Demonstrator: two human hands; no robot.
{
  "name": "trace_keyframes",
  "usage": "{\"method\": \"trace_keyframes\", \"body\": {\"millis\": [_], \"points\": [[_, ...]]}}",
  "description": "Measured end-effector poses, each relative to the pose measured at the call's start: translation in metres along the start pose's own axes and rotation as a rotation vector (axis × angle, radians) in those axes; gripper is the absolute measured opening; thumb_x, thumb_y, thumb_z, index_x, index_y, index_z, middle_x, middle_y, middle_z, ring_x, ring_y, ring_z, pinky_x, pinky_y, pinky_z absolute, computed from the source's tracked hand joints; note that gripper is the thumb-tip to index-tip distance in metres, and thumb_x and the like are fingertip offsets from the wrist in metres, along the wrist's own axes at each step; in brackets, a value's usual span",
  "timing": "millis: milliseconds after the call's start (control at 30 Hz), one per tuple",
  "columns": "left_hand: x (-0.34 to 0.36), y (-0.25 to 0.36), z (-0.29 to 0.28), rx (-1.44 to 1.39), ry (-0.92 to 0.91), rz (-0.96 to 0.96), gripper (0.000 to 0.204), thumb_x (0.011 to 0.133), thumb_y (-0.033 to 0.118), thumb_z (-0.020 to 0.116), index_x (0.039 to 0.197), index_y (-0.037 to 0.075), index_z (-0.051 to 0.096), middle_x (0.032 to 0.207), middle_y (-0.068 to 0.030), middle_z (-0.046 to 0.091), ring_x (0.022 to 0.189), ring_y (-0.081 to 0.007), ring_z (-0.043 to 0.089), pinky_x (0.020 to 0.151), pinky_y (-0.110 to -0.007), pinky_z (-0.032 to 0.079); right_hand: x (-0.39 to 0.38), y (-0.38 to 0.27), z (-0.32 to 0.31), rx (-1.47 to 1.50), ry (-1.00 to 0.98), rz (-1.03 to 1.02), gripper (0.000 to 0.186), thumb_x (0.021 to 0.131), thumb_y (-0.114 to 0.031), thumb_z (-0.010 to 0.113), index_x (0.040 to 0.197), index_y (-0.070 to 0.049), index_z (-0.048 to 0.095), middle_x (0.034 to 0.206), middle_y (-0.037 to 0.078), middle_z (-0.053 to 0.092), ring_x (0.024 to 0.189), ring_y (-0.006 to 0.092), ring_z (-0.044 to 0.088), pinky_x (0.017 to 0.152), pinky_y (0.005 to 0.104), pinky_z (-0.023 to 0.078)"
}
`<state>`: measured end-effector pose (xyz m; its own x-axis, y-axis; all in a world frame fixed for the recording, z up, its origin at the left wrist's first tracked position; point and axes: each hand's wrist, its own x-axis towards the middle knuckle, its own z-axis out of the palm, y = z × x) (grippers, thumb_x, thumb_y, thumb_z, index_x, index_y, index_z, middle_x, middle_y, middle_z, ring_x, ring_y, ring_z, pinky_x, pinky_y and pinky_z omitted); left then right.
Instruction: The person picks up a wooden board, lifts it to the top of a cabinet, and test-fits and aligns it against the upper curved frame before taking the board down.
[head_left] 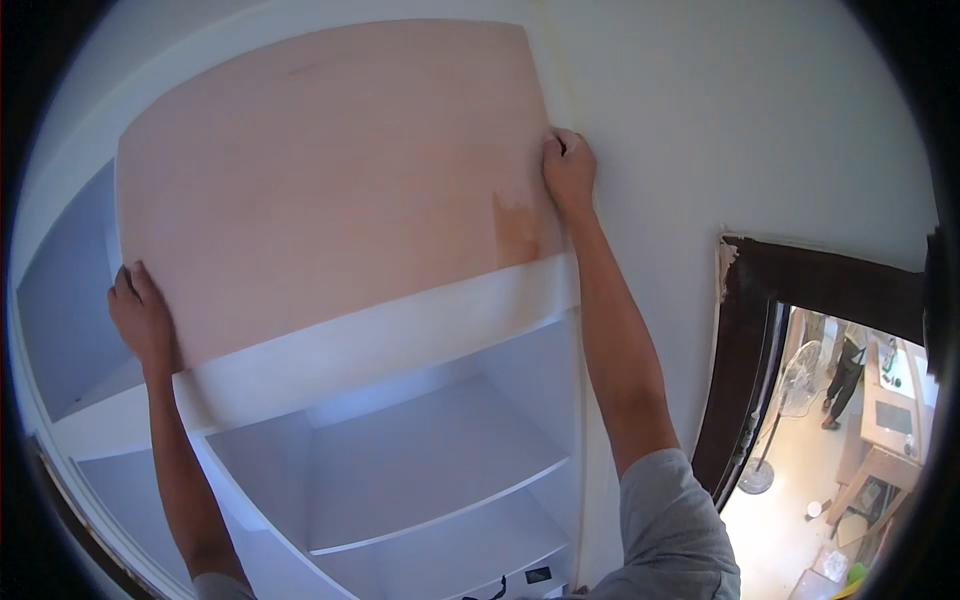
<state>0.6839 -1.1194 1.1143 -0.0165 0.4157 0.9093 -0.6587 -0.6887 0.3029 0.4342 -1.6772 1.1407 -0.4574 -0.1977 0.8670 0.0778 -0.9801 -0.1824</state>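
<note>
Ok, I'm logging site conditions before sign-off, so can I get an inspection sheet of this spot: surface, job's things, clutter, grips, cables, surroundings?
Surface: white built-in shelving unit, shelves bare.
Job's things: large pale pinkish plywood panel held flat over the upper opening, lower edge at a white shelf front; a darker patch near its lower right corner.
Clutter: small dark object on the lowest shelf.
Grips: left hand on the panel's lower left edge; right hand on its right edge.
Cables: short dark cord at the lowest shelf.
Surroundings: white wall, dark wooden door frame, a standing fan and a person beyond.
</note>
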Motion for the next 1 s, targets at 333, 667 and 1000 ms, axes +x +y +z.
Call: {"method": "trace_keyframes", "body": {"millis": [333,667,1000], "points": [[0.002,-0.005,0.019,0.065,0.018,0.027,0.063,0.103,0.050,0.048,0.122,-0.008,0.065,0.117,-0.0308,0.065,0.110,-0.0454,0.062,0.092,-0.050,0.048,-0.070,-0.009,-0.042,0.116,-0.108,0.293,0.032,0.091,-0.028,0.067,0.099,0.002,0.069,0.099,0.022,0.062,0.095,0.0395,0.060,0.084,0.0494,0.049],[0.025,-0.049,0.021,0.127,0.003,-0.080,0.071,0.103,0.059,0.044,0.118,-0.007,0.065,0.110,-0.0270,0.069,0.104,-0.0429,0.065,0.090,-0.050,0.049,-0.102,0.005,-0.036,0.301,-0.015,0.318,0.021,0.090,-0.021,0.072,0.099,-0.002,0.069,0.096,0.016,0.062,0.091,0.0346,0.061,0.080,0.0471,0.050],[0.023,-0.045,0.025,0.170,0.032,-0.168,0.077,0.102,0.065,0.040,0.116,-0.007,0.065,0.109,-0.0262,0.069,0.100,-0.0411,0.065,0.088,-0.051,0.048,-0.099,0.017,-0.032,0.240,0.023,0.162,0.014,0.092,-0.019,0.070,0.094,-0.005,0.068,0.092,0.013,0.063,0.083,0.0326,0.063,0.071,0.0450,0.051]]}}
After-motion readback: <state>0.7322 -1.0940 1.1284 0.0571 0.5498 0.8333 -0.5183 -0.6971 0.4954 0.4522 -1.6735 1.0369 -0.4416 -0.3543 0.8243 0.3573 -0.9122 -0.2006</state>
